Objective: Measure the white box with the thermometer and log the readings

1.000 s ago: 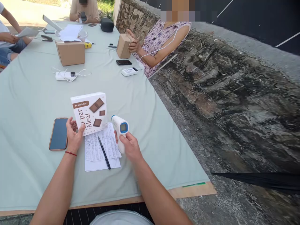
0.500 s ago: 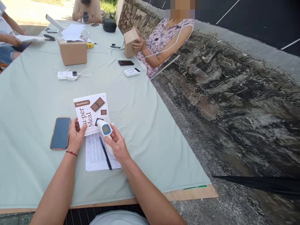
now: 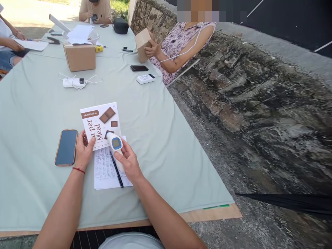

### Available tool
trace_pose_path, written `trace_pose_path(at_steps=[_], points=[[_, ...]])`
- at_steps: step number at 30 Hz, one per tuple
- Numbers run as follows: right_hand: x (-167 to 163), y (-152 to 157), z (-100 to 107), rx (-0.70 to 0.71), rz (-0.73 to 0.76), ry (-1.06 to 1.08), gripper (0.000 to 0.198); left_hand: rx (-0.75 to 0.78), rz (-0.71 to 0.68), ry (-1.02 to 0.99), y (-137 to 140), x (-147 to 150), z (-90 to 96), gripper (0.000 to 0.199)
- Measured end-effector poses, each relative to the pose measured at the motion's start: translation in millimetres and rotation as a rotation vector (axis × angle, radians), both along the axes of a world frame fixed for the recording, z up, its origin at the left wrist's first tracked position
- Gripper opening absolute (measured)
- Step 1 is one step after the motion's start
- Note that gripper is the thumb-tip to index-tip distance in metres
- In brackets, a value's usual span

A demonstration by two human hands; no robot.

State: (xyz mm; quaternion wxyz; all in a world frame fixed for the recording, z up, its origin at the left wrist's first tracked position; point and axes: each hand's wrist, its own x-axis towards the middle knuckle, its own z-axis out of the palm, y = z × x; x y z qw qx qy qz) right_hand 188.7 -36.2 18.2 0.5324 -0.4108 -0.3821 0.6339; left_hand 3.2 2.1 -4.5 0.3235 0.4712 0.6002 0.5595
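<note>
My left hand (image 3: 85, 147) grips the lower left corner of a white box (image 3: 103, 119) printed with brown chocolate pieces and "NutriMotion", thumb on its front. The box is tilted up over the table. In my right hand (image 3: 129, 160) is a white infrared thermometer (image 3: 115, 142) with a blue-rimmed display; its nose is close to the front of the box, and whether they touch I cannot tell. Below both lie printed sheets (image 3: 103, 173) with a black pen (image 3: 117, 171) across them. A phone (image 3: 66, 147) in a brown case lies left of my left hand.
A light green cloth covers the table (image 3: 166, 155). Farther back are a white corded device (image 3: 74, 82), a cardboard box (image 3: 80, 58) topped with papers, a black phone (image 3: 139, 68) and a white device (image 3: 145, 79). A person on the right holds a small carton (image 3: 143, 45); two others sit at the far end.
My hands, the white box and the thermometer stay almost as they were. The person on the right has tilted the carton a little, and the papers at the far left are lower.
</note>
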Motion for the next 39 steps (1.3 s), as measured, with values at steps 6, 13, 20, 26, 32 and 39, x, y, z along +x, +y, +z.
trace_pose_path(at_steps=[6, 13, 20, 26, 32, 39], points=[[-0.5, -1.1, -0.3, 0.0, -0.021, 0.015, 0.072, 0.017, -0.005, 0.004, -0.2, 0.3, 0.1, 0.071], [-0.9, -2.9, 5.4, -0.036, -0.008, 0.02, 0.067, 0.028, -0.011, -0.012, -0.9, 1.1, 2.1, 0.07], [16.9, -12.0, 14.5, -0.007, -0.094, -0.081, 0.049, 0.066, -0.031, -0.055, 0.0, 0.1, -2.4, 0.083], [41.3, -15.8, 22.4, 0.038, -0.221, -0.159, 0.047, 0.186, 0.044, -0.037, 3.3, -4.9, -0.4, 0.078], [56.1, -18.5, 24.8, 0.052, -0.288, -0.207, 0.049, 0.213, 0.108, 0.043, 8.4, -12.3, -4.8, 0.086], [75.5, -0.4, -2.9, 0.082, -0.403, -0.429, 0.055, 0.206, 0.009, 0.012, 6.7, -7.2, -6.5, 0.084]])
